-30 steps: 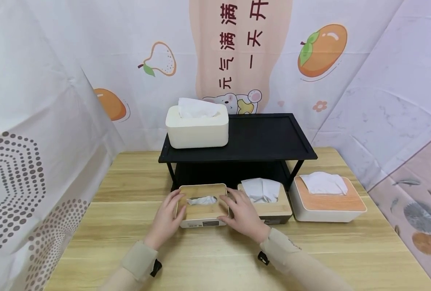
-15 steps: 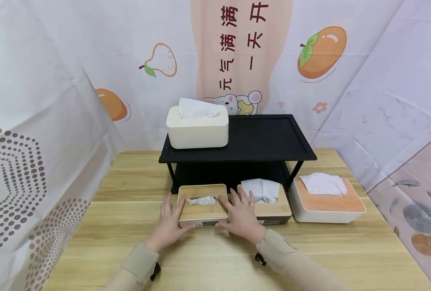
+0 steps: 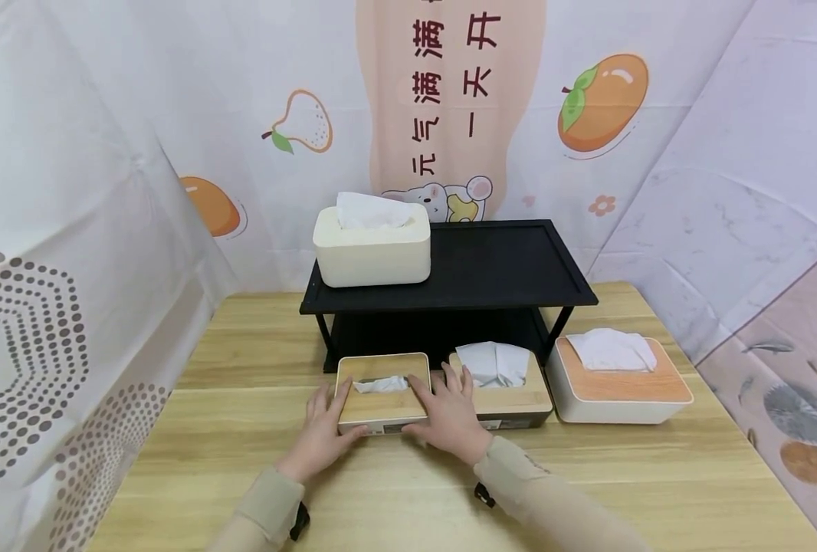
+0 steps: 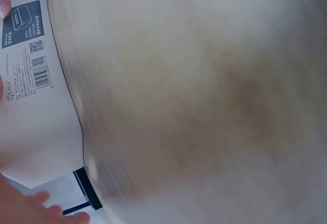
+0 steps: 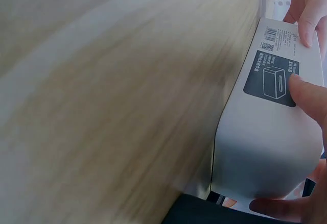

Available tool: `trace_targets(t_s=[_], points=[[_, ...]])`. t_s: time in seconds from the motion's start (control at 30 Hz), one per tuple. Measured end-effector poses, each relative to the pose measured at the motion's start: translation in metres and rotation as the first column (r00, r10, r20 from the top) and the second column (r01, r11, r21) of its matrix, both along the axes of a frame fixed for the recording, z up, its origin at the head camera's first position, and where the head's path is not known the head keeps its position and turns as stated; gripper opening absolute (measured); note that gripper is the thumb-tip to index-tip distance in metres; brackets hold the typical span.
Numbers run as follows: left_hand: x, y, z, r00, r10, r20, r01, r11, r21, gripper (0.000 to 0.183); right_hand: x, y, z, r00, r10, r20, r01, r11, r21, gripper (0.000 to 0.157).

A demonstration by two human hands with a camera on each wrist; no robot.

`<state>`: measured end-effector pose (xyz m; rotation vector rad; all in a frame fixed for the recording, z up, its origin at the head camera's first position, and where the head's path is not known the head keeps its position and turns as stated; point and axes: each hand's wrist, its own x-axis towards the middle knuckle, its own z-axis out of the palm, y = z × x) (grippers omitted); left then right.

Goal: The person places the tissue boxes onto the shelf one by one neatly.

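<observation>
A white tissue box (image 3: 381, 405) with a pale wooden lid stands on the table before the black shelf. A little tissue (image 3: 379, 385) shows in its slot. My left hand (image 3: 320, 433) holds its left front corner, thumb at the front and index finger at the lid's edge; the other fingers spread along the left side. My right hand (image 3: 452, 418) grips the right end, its thumb on the front label (image 5: 271, 77) in the right wrist view and a finger at the end face. The left wrist view shows the box's printed front (image 4: 38, 112), with the left fingers mostly cut off.
A grey tissue box (image 3: 519, 399) stands close to the right hand, and a white one with an orange-brown lid (image 3: 622, 402) is farther right. A cream tissue box (image 3: 372, 261) sits on the left of the black shelf (image 3: 505, 264). Cloth walls enclose the table (image 3: 243, 353).
A second ago the fingers lay closer over the lid's ends; both hands have since spread and shifted lower round the sides, thumbs at the front. The box stays about where it was.
</observation>
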<state>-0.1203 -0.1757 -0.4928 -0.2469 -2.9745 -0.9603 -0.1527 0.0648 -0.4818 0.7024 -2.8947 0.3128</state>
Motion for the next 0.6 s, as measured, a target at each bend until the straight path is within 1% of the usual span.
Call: trace_targets(t_s=[0.07,0.2,0.43,0.6], points=[[0.0,0.0,-0.001,1.0,0.0,0.01,0.0,1.0,-0.001,0.086,0.0,-0.001,0.0,1.0,-0.004,-0.012,0.004,1.0,0.002,0.081],[-0.001,-0.001,-0.002,1.0,0.01,0.014,-0.01,1.0,0.028,0.085,0.0,-0.005,0.0,1.0,-0.012,-0.029,0.012,1.0,-0.015,0.081],[-0.003,-0.002,-0.003,0.999,0.034,0.028,-0.038,0.991,0.13,0.085,0.001,-0.013,0.002,0.998,-0.049,-0.038,0.044,0.993,-0.112,0.082],[-0.002,-0.003,-0.004,1.0,0.028,0.01,-0.03,0.984,0.175,0.081,0.004,-0.016,0.003,0.997,-0.076,-0.031,0.07,0.982,-0.176,0.08]])
